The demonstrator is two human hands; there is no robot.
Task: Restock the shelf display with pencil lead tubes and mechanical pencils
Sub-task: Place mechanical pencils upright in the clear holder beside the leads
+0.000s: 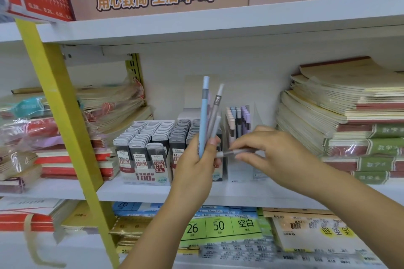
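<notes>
Shelf (240,194), middle level, stationery section.

Lead tube tray (150,148): tight rows of grey-capped tubes from front to back, no gaps that I can see. Judgement: the lead side is done or close to it.

Clear pencil stand (239,173) sits just right of the tray. Standing pencils (238,120) fill only its back rows, and the front part shows bare. Judgement: the pencil side is partly stocked, with more to go in.

Left grip (196,166): fingers curled round a bundle of mechanical pencils (207,120), held upright in front of the tray with the caps up. A pale blue one stands tallest and a grey one leans right beside it. There is at least one more behind, count unclear.

Right grip (269,153): thumb and fingertips pinch a single grey pencil (235,152), lying roughly level. Its pale end points left, touching or nearly touching the left grip; I cannot tell which. This pencil sits in front of the stand's lower part, below the tops of the stocked pencils.

Judgement: the step in hand is moving pencils one at a time from bundle to stand. What remains is the single pencil, then the rest of the bundle.

Notebook stacks (349,116) flank the display, not part of the job
</notes>
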